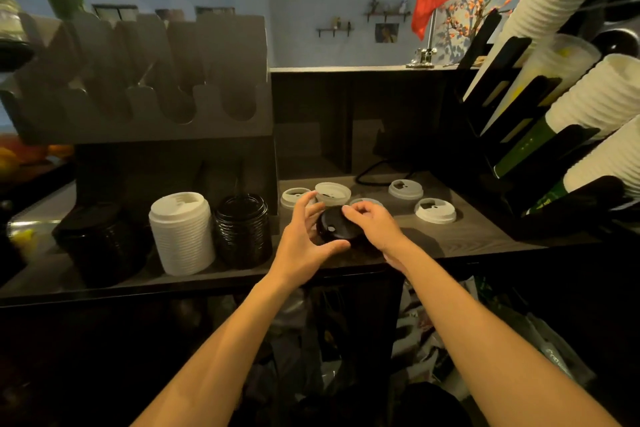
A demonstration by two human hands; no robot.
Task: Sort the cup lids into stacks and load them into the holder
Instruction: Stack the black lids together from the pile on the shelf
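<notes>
The round black plastic lid lies on the dark wooden bench, near its front edge, between the two hands. The danger I see is this: the lid is smooth and shallow, and if only fingertips take it by the rim, it may slip and drop off the front edge. The pale translucent lid also sits just behind the fingers of the left hand, so a quick lift could knock it into the loose white lids around it. A black lid put by mistake on the tall stack of white lids, instead of the stack of black lids beside it, would spoil the sorting. The grey holder with rounded slots above looks not yet loaded.

The left hand is spread wide, with the thumb at the near rim of the black lid and the fingers reaching up toward the pale lid. The right hand comes from the right with its fingers curled over the far rim; whether it really grips, I cannot tell.
</notes>
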